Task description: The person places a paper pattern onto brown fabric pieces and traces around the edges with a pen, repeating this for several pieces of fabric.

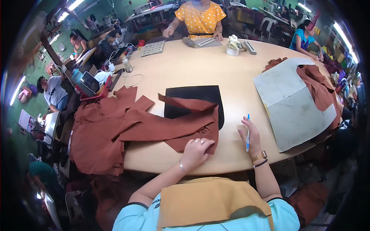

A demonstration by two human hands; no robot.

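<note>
Worktop point(231, 156), near edge: left hand point(195, 153) on brown cloth point(165, 125), fingers curled, can't tell if gripping; right hand point(253, 138), loosely curled, holds blue pen point(248, 134).

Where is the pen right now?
In the head view, the pen is right of centre, held in the person's right hand, between the black mat on the left and the pale grey sheet on the right.
</note>
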